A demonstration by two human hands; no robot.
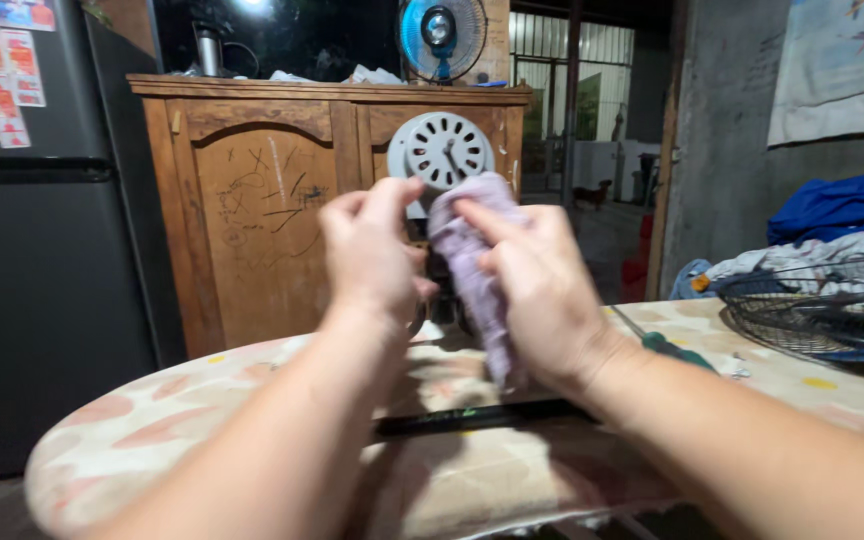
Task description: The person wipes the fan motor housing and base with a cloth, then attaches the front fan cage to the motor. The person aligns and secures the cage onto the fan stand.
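My right hand (542,290) is closed around a pale lilac cloth rag (472,265), thumb and forefinger pinching its upper end while the rest of it hangs down past my wrist toward the table. The rag is pressed against the lower edge of a round grey plastic fan motor housing with vent slots (441,150), which stands upright just behind my hands. My left hand (367,255) is curled beside it, fingers bent and thumb raised toward the housing; my knuckles hide what the fingertips grip, so I cannot tell whether they are clamped on anything.

Both hands block most of the fan's stem and base from view. Below my forearms lies a table covered with a cream cloth patterned in peach blotches (152,420), and a dark flat strip (472,418) lies across it between my arms. A green-handled screwdriver (674,348) rests just beyond my right wrist. Further right sits a dark wire fan guard (822,305), with blue and white laundry (837,215) heaped behind it. Behind the housing stands a scribbled-on brown wooden cabinet (262,220), a blue-bladed fan (441,35) on top, and a dark grey refrigerator (32,250) at the left.
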